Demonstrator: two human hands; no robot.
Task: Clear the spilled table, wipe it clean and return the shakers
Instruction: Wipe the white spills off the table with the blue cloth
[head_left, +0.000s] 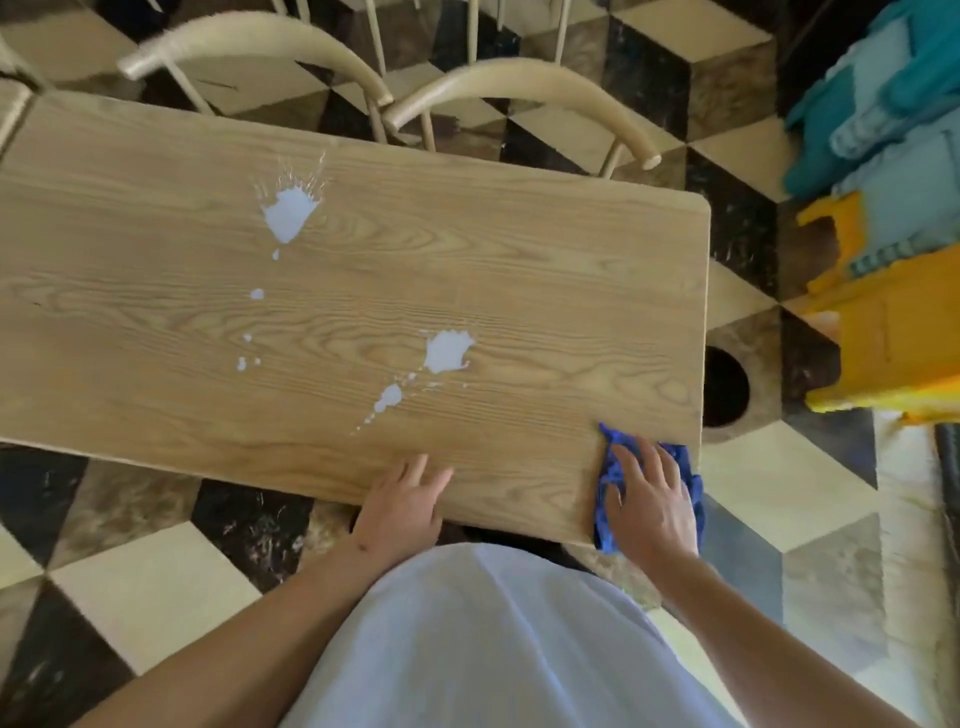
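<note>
The worktop (519, 270) is light tan wood with wavy darker grain lines. White splashes (447, 351) with fine spatter dot it. The cloth (685, 467) is deep blue. The floor (156, 582) has a cube pattern of cream, black and mottled brown tiles. The chairs (519, 85) are pale beige. The shirt (493, 649) is white. A yellow object (893, 332) stands beside teal fabric (883, 104).

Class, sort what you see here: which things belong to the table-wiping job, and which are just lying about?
Belongs to the job:
wooden table
white spill
blue cloth, flat under the right hand
left hand, resting on the table edge

Just lying about:
two chairs
yellow plastic object
teal fabric
</note>
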